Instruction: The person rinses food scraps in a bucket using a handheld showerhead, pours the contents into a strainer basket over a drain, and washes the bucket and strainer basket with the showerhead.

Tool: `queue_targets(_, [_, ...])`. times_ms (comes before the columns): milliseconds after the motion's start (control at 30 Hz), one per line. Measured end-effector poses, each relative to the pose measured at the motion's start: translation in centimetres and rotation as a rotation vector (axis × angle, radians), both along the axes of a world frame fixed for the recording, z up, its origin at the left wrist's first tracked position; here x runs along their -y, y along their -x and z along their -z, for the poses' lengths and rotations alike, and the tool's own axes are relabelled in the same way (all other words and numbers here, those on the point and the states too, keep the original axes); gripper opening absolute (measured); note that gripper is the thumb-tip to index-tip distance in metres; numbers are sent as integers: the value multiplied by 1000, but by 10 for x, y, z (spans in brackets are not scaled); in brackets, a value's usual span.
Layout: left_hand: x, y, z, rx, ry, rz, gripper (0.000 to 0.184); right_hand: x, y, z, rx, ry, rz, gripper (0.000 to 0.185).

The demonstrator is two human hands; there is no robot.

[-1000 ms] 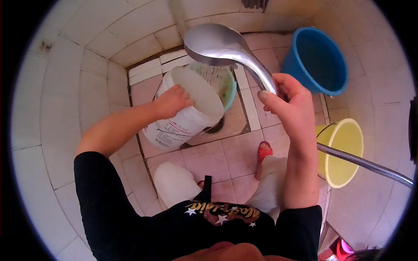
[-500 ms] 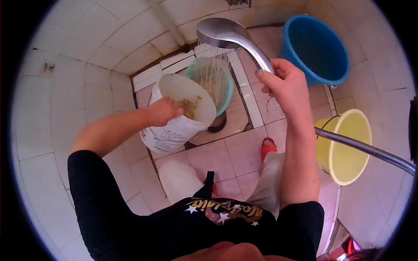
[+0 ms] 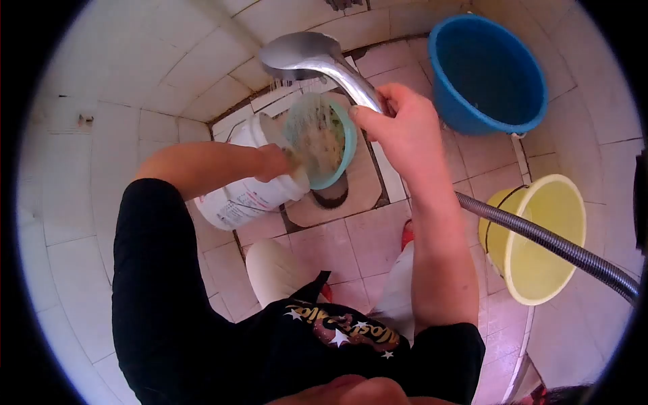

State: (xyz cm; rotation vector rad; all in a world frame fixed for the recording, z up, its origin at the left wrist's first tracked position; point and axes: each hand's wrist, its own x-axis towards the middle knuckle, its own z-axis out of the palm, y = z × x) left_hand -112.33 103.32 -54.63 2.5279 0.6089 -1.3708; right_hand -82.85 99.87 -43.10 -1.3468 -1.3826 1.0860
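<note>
My right hand (image 3: 408, 131) is wrapped round the handle of a silver shower head (image 3: 302, 54), which sprays water down into a turquoise basin (image 3: 347, 145) with holes in its side. Pale and greenish scraps (image 3: 327, 145) lie inside the basin. A white bucket (image 3: 246, 202) with printed text leans far over, its mouth against the basin. At that mouth, my left hand (image 3: 273, 163) is closed on the bucket's rim; its fingertips are blurred and partly hidden. Under the basin a dark round drain opening (image 3: 332, 196) shows in a floor-level fixture.
A blue bucket (image 3: 451, 101) holding dark-looking water stands at the back right. Nearer, on the right, a yellow bucket (image 3: 501, 229) is tilted. The ribbed metal hose (image 3: 547, 236) crosses in front of it. Pink tiles (image 3: 324, 250) cover the floor, with tiled walls close around.
The white bucket has tipped further over towards the basin, with my left hand moving along at its mouth. My right hand has brought the shower head to the left.
</note>
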Motion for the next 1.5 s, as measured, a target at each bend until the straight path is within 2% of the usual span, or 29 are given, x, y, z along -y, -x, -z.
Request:
queue_targets(133, [4,-8,-7,-102,20,106,39,2,-15,2,-55,-36,36,32])
queue_targets(200, [9,-7,-10,-28,-7,99,39,5,-21,-1,-55,2,45,33])
queue_targets(300, [11,-7,-6,-92,-47,197,40,15,-13,-8,-116,1,54,39])
queue_targets(400, [14,-15,-8,-27,-79,183,37,26,-12,-12,-149,-24,39,38])
queue_targets(533, [5,-24,19,-11,-56,258,35,29,-12,-13,-102,-22,67,36])
queue_targets(600, [5,-40,13,-209,-37,262,35,32,-18,-12,-102,3,76,35])
queue_targets(633, [7,-52,3,-214,-33,267,35,31,-23,-9,-107,7,81,35])
queue_targets(700, [12,-69,-12,-444,-19,273,34,29,-33,-3,-115,-6,80,39])
queue_targets(833, [15,-48,-26,-318,-68,431,32,20,-39,-1,-172,17,130,35])
queue_targets(933, [25,-43,-44,-458,-139,386,30,21,-34,-4,-202,4,142,34])
queue_targets(1000, [30,-35,-60,-346,-181,471,17,21,-25,-10,-194,8,168,34])
queue_targets(1200, [34,-14,-71,-185,-223,414,8,20,-9,-17,-197,12,168,35])
queue_targets(1233, [35,-7,-72,-182,-226,412,8,21,-7,-17,-193,10,167,35])
queue_targets(1300, [38,11,-76,60,-317,396,5,24,-4,-16,-264,32,116,34])
queue_targets(1333, [39,18,-80,63,-325,390,5,25,-3,-18,-259,26,109,34])
queue_targets(1433, [56,43,-103,152,-357,257,8,31,5,-22,-324,54,37,35])
queue_targets(1500, [75,57,-119,285,-432,138,16,35,11,-27,-365,44,15,34])
